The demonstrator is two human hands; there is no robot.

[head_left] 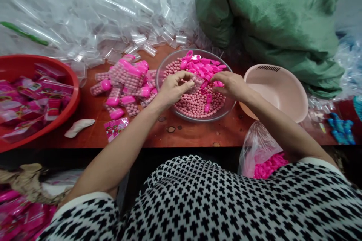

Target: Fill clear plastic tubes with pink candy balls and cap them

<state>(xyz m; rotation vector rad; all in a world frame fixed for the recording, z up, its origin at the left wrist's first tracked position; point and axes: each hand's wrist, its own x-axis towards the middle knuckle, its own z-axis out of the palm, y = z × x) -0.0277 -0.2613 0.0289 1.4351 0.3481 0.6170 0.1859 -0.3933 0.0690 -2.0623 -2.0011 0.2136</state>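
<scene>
A clear round bowl [169, 64] on the wooden table holds small pink candy balls [195, 103] and bright pink caps [202, 66]. My left hand [172, 88] is over the bowl, shut on a small clear plastic tube [195, 83] that lies tilted on the candy. My right hand [230, 84] hovers over the bowl's right side with its fingers curled among the pink caps; what it holds is hidden. Left of the bowl lies a pile of filled, pink-capped tubes [127, 84].
A red basin [72, 83] with pink packets stands at the left. A heap of empty clear tubes [98, 19] fills the back. A green sack [271, 19] is back right, with a beige basin [294, 94] in front. A bag of pink caps [266, 158] hangs at the table's front edge.
</scene>
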